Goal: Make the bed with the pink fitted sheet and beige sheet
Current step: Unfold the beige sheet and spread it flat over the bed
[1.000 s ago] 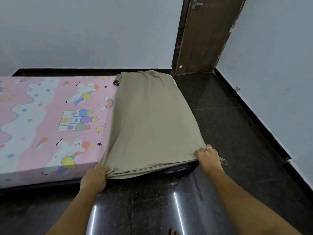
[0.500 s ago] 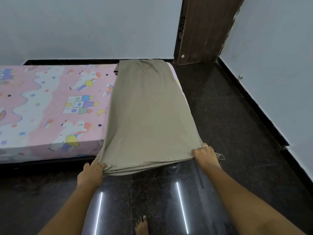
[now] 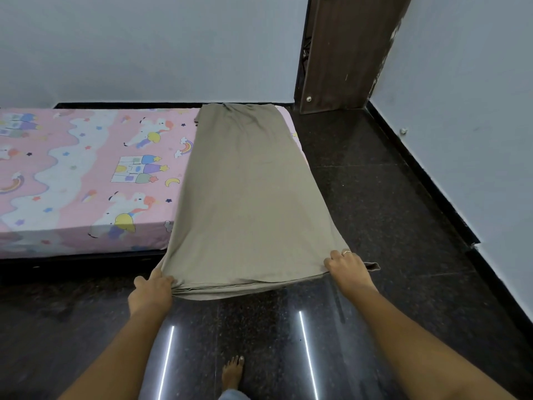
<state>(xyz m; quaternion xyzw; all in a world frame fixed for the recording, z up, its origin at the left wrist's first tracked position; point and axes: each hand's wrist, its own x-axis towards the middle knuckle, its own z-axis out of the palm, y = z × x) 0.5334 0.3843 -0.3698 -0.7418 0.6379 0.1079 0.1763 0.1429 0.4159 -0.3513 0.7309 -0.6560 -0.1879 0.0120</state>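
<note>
While the pink fitted sheet with its cartoon castle and unicorn print (image 3: 86,174) already covers the low mattress and wraps down its near side, the step in hand looks like the 2nd one: laying out the folded beige cotton sheet (image 3: 251,194). It lies as a long, layered strip across the right end of the bed, its far edge at the wall side and its near edge pulled out past the mattress, held above the floor. The left hand (image 3: 151,290) is clamped on the near left corner of that strip, and the right hand (image 3: 347,268), with a ring on 1 finger, is clamped on the near right corner; the 2 hands are well apart, keeping the edge taut.

As I judge it, the next move calls for opening the folds and drawing the beige sheet leftward over the pink one, with both corners kept level so the layers do not bunch.

Underfoot is a dark, polished stone floor (image 3: 389,215) that mirrors 2 ceiling lights, with 1 bare foot (image 3: 233,372) showing. Pale walls meet at a brown wooden door (image 3: 346,53) in the corner.
</note>
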